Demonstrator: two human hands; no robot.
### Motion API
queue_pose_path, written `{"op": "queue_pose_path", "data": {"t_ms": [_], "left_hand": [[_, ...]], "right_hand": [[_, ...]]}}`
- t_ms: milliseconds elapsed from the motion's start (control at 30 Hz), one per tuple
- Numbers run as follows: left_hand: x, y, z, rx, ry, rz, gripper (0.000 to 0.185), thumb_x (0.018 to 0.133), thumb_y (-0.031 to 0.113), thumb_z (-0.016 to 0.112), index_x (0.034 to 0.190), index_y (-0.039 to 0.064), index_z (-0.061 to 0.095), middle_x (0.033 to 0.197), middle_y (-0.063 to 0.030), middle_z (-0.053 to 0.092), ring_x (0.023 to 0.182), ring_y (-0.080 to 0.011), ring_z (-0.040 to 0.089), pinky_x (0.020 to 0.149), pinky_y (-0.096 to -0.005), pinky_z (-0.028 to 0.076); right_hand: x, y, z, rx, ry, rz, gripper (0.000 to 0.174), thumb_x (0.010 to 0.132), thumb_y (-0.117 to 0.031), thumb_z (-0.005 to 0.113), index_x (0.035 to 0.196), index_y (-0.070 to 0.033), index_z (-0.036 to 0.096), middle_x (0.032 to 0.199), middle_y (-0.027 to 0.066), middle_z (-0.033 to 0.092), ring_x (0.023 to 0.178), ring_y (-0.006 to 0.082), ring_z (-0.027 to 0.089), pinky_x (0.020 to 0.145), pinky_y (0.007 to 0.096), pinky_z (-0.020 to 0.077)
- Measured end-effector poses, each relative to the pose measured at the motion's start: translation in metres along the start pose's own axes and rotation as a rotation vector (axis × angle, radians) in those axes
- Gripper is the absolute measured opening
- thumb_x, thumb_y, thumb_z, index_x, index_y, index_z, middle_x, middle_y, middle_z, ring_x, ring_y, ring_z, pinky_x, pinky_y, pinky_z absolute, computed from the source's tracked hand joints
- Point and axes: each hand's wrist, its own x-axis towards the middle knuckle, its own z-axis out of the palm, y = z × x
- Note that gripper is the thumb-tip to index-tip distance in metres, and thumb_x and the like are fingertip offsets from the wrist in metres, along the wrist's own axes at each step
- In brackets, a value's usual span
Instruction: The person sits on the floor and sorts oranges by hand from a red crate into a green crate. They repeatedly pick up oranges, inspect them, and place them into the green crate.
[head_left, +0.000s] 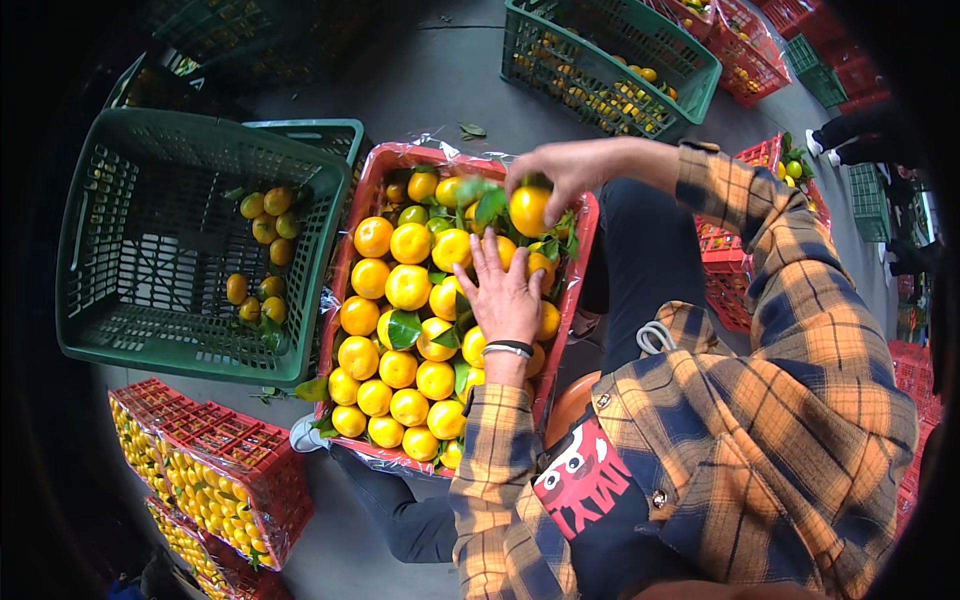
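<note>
A red plastic crate (581, 277) lined with clear film stands before me, filled with rows of orange mandarins (409, 287), some with green leaves. My right hand (562, 176) grips a single mandarin (529, 210) by its side over the crate's far right corner. Flat on the fruit near the middle, my left hand (508, 296) rests with fingers spread and holds nothing. Leaves (491, 204) poke up between the two hands; a green patch beside them is blurred. The fruit under my left palm is hidden.
Left of the crate, a tilted green plastic crate (187, 349) holds several mandarins (264, 225). Another green crate (607, 75) with fruit stands beyond. Stacked red crates (225, 442) of mandarins sit at lower left. More red crates (724, 255) and a person's legs (862, 135) are at right.
</note>
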Motion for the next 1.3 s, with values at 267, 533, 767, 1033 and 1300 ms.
{"op": "queue_pose_path", "data": {"t_ms": [267, 533, 767, 1033, 1300], "left_hand": [[-0.002, -0.012, -0.002, 0.025, -0.08, 0.044, 0.034, 0.091, 0.038, 0.061, 0.121, 0.023, 0.064, 0.159, -0.0134, 0.027, 0.15, -0.0334, 0.018, 0.118, -0.0606, 0.009], [-0.002, -0.002, -0.002, 0.01, -0.052, 0.025, 0.042, 0.087, 0.033, 0.069, 0.127, 0.024, 0.062, 0.161, -0.013, 0.024, 0.15, -0.0338, 0.018, 0.119, -0.0604, 0.01], [-0.012, -0.007, 0.002, 0.051, -0.024, 0.117, 0.049, 0.086, 0.028, 0.066, 0.135, 0.028, 0.058, 0.159, -0.0124, 0.029, 0.148, -0.0341, 0.023, 0.116, -0.0652, 0.013], [-0.012, 0.009, -0.016, -0.128, -0.019, 0.024, 0.048, 0.088, 0.029, 0.064, 0.135, 0.025, 0.057, 0.16, -0.0128, 0.026, 0.151, -0.0328, 0.014, 0.119, -0.0615, 0.008], [-0.004, -0.002, -0.029, -0.71, -0.046, -0.327, 0.047, 0.091, 0.019, 0.056, 0.136, 0.005, 0.053, 0.15, -0.0191, 0.04, 0.141, -0.0363, 0.034, 0.121, -0.0559, 0.009]], "right_hand": [[-0.001, 0.049, 0.046, -0.117, -0.182, 0.078, 0.058, 0.07, -0.023, 0.085, 0.119, 0.001, 0.065, 0.108, 0.0191, 0.069, 0.101, 0.0297, 0.066, 0.087, 0.0376, 0.0514], [0.003, 0.052, 0.052, -0.346, -0.171, -0.057, 0.058, 0.07, -0.025, 0.085, 0.119, 0.001, 0.066, 0.108, 0.0206, 0.069, 0.101, 0.0336, 0.066, 0.089, 0.0405, 0.052], [0.01, 0.04, 0.061, -0.266, -0.127, 0.021, 0.074, 0.064, -0.024, 0.088, 0.127, 0.001, 0.057, 0.106, 0.0205, 0.069, 0.099, 0.0333, 0.067, 0.087, 0.0406, 0.0531], [0.246, -0.132, 0.007, -0.297, 0.037, -0.411, 0.032, 0.08, -0.014, 0.068, 0.108, 0.002, 0.067, 0.095, 0.0191, 0.069, 0.088, 0.0331, 0.068, 0.077, 0.0407, 0.0556], [0.467, -0.068, 0.042, -1.008, 0.755, -0.259, 0.021, 0.088, -0.013, 0.055, 0.103, -0.003, 0.064, 0.103, 0.0153, 0.067, 0.098, 0.0291, 0.067, 0.078, 0.0395, 0.0564]]}}
